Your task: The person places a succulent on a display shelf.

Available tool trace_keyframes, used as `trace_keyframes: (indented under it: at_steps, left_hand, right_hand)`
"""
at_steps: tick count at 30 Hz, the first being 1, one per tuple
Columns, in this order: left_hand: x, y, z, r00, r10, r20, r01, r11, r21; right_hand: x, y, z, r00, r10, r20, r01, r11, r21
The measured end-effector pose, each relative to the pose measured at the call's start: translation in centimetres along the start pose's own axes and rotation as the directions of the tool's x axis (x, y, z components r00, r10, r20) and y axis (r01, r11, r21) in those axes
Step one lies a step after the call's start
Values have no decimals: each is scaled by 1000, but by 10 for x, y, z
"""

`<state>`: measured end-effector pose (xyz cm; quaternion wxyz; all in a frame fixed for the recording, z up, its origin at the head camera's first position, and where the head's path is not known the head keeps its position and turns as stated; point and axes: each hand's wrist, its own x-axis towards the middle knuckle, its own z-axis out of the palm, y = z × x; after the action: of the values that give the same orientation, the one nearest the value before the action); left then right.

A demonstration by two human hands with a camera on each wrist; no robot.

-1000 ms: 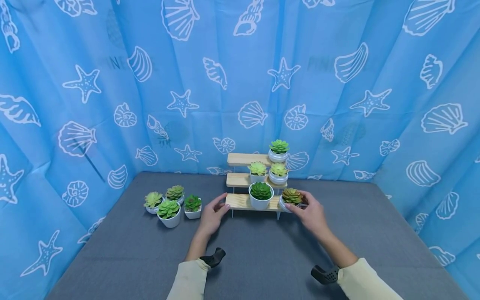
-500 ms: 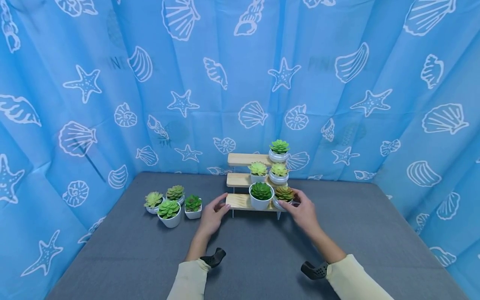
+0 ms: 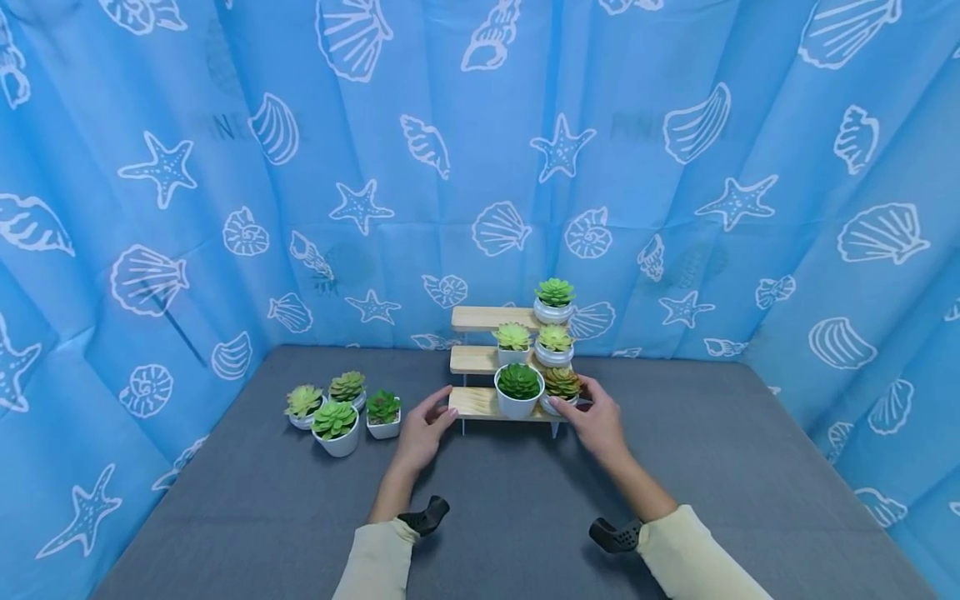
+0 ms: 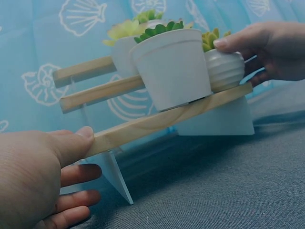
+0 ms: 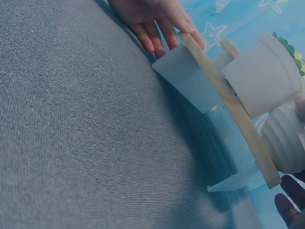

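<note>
- Nearest: cream sleeves and black wrist mounts low in head view, over grey table mat (image 3: 525, 517).
- Left hand (image 3: 422, 432) at left end of bottom shelf (image 3: 480, 403) of three-tier wooden stand (image 3: 480, 360); thumb tip pressed on the board's end, other fingers loosely curled below it, slightly apart, gripping nothing.
- Right hand (image 3: 596, 421) at right end of same shelf, fingers and thumb curled round ribbed white pot with reddish-green succulent (image 3: 561, 388); index on the pot's upper rim in left wrist view.
- That pot set on bottom shelf, right end, touching or just beside the bigger smooth white pot with dark green succulent (image 3: 519, 390); contact not resolvable.
- Middle shelf: yellow-green succulent (image 3: 512, 342) and light green succulent in ribbed pot (image 3: 555, 344), side by side.
- Top shelf: one green succulent (image 3: 554, 299) at right end.
- Left of stand, on mat: cluster of four potted succulents (image 3: 341, 407), well apart from the left hand.
- Farthest: blue curtain with white shells and starfish (image 3: 480, 167), on three sides.
</note>
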<state>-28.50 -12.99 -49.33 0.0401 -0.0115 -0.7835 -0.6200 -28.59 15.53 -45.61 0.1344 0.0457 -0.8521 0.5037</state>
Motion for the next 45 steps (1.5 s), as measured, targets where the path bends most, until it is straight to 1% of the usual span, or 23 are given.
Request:
trace_keyframes:
  at_steps: [3, 12, 19, 21, 25, 30, 35, 42, 45]
  left_hand:
    - [0, -1, -1, 1000, 5, -3, -5, 1000, -1]
    - [0, -2, 0, 1000, 31, -5, -31, 999, 15]
    - [1, 0, 1, 999, 37, -21, -37, 999, 34]
    - [2, 0, 1, 999, 39, -23, -38, 998, 45]
    - [2, 0, 1, 999, 30, -20, -29, 998, 47]
    - [2, -1, 1, 1000, 19, -20, -18, 999, 47]
    - [3, -3, 1, 1000, 3, -21, -2, 999, 45]
    - [2, -3, 0, 999, 32, -15, -31, 998, 46]
    - [2, -2, 0, 999, 32, -13, -32, 999, 41]
  right_hand:
    - [1, 1, 2, 1000, 7, -4, -7, 1000, 1]
    - [-2, 12, 5, 999, -40, -16, 41, 999, 17]
    - [0, 19, -1, 990, -130, 53, 129, 991, 28]
    - [1, 21, -3, 986, -150, 76, 149, 989, 22]
    - [2, 26, -6, 980, -172, 95, 171, 985, 22]
    - [3, 32, -5, 979, -173, 113, 166, 984, 61]
    - [6, 35, -2, 981, -142, 129, 130, 987, 96]
    - [8, 37, -1, 976, -155, 150, 130, 977, 169]
    - [5, 28, -4, 972, -166, 167, 133, 971, 197]
